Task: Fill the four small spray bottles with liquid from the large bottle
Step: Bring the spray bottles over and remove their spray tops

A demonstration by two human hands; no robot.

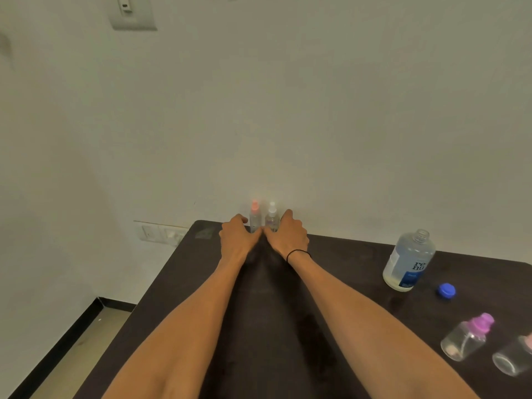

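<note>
Two small clear spray bottles stand side by side at the far edge of the dark table [267, 312], close to the wall. My left hand [234, 236] curls round the pink-topped bottle [254, 216]. My right hand [288, 234] curls round the white-topped bottle [272, 216]. Both thumbs meet in front of them and hide their bases. The large clear bottle [408, 260] with a blue label stands uncapped at the right, partly full. Its blue cap [446, 290] lies beside it. A purple-topped spray bottle [466, 338] and another small bottle [514, 358], cut off by the frame, sit at the near right.
A plain wall rises directly behind the table's far edge. Wall sockets [161, 233] sit left of the table's far corner. The table's left edge drops to the floor [86, 341] with a black skirting.
</note>
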